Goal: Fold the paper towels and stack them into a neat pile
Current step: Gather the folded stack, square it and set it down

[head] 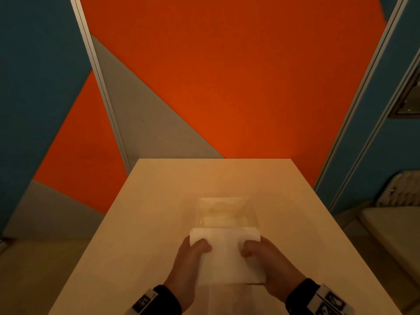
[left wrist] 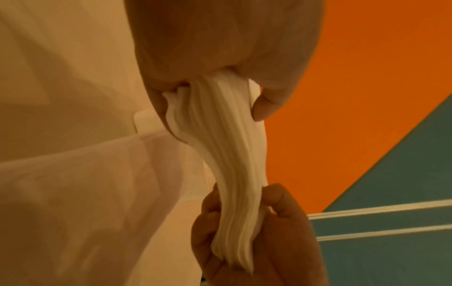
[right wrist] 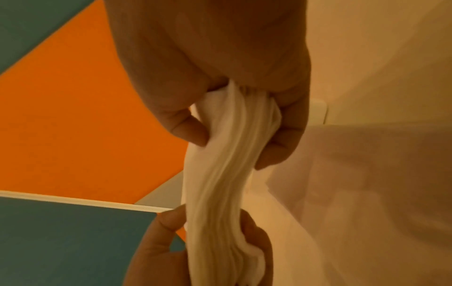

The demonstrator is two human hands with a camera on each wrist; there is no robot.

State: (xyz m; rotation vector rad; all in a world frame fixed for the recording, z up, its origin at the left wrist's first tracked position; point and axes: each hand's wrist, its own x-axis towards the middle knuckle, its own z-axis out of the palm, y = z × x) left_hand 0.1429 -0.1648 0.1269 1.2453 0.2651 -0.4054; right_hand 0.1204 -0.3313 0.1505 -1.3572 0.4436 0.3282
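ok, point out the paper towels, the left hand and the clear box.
paper towels [head: 226, 253], head view, middle of top sheet
left hand [head: 188, 267], head view, back of hand
clear box [head: 251, 211], head view, right wall

I see a pale wooden table [head: 159, 201] pushed up against the orange wall. A clear plastic box [head: 227, 212] sits directly on it, toward the near half of the table, roughly centred side to side. Something pale lies inside the box, though I cannot tell what it is through the blur.

Orange-teal wall [head: 227, 76] behind pale table [head: 159, 212]
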